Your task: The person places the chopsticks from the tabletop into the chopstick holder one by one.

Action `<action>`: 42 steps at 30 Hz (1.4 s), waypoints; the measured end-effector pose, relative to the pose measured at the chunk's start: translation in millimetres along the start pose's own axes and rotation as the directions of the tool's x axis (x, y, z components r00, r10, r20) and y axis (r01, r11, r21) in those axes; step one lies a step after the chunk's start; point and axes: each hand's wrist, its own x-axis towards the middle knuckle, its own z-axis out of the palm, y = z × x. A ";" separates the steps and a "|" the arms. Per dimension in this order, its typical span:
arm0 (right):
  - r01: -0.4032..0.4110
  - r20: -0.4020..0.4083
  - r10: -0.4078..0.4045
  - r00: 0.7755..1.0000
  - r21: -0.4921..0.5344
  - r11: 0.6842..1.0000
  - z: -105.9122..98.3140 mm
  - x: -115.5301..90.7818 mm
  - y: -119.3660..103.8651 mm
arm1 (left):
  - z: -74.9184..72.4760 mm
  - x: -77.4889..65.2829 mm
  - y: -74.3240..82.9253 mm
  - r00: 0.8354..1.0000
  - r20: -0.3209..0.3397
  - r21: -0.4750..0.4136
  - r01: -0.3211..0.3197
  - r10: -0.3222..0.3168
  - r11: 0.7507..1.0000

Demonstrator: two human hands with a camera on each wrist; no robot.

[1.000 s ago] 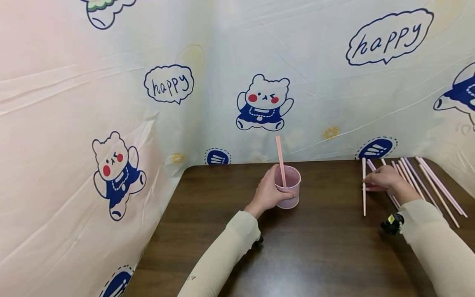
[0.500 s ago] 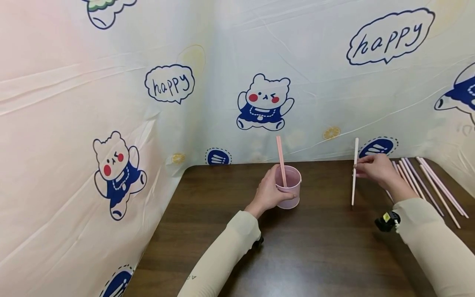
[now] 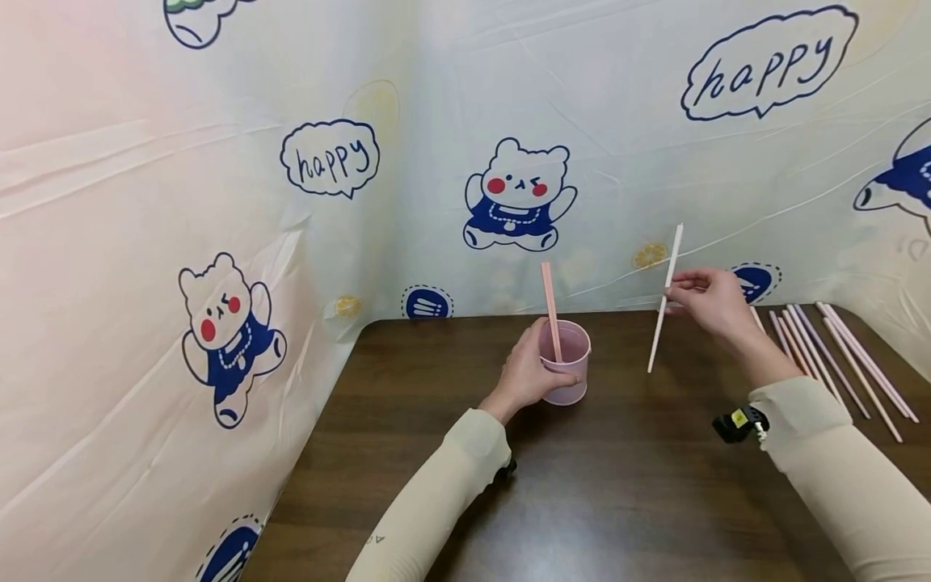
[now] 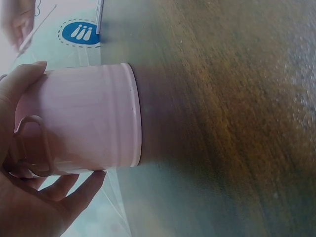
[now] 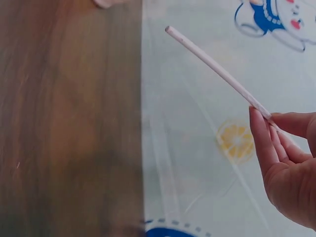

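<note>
Pink sticks (image 3: 550,299) in the cup (image 3: 570,393), a pale stick (image 3: 658,335) in the air.
My left hand (image 3: 525,373) curls round the cup, upright on the desk (image 3: 604,485); my right hand (image 3: 709,303) pinches the pale stick between thumb and fingers, tilted and apart from the cup. I judge the work barely begun: the pink sticks lean inside, while the loose sticks (image 3: 832,363) lie to my right.

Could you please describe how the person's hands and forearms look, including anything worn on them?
The left hand and right hand are ungloved. The left sleeve and right sleeve are long and cream, the left with a small dark mark. A black device with a yellow label sits by the right cuff; another dark device, mostly hidden, shows beside the left sleeve.
</note>
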 end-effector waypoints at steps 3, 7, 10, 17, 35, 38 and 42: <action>0.055 -0.021 -0.054 0.998 0.081 0.995 7.7 0.9 -8.4 | -0.8 0.6 0.4 1.000 0.000 0.000 -0.008 0.008 1.000; 0.082 -0.033 -0.077 0.996 0.182 0.980 17.2 1.3 -18.1 | -1.5 -0.1 0.7 1.000 -0.002 0.000 -0.012 0.012 1.000; 0.099 -0.046 -0.090 0.995 0.262 0.960 24.3 2.1 -24.2 | -1.2 -0.1 0.2 1.000 -0.003 0.005 -0.004 0.004 1.000; 0.174 -0.094 -0.150 0.984 0.352 0.920 41.5 4.8 -38.0 | -0.5 1.0 -1.0 1.000 -0.002 0.016 0.000 0.000 1.000; 0.231 -0.076 -0.219 0.973 0.284 0.931 77.0 13.4 -31.9 | -0.5 1.9 1.4 1.000 0.003 0.017 -0.001 0.001 1.000; 0.258 -0.058 -0.251 0.966 0.220 0.941 81.0 13.5 -25.5 | -1.2 1.2 2.5 1.000 0.003 0.030 -0.009 0.009 1.000; 0.284 -0.031 -0.283 0.959 0.158 0.946 86.9 12.6 -19.6 | -1.9 -0.1 2.9 1.000 0.000 0.029 -0.023 0.023 0.999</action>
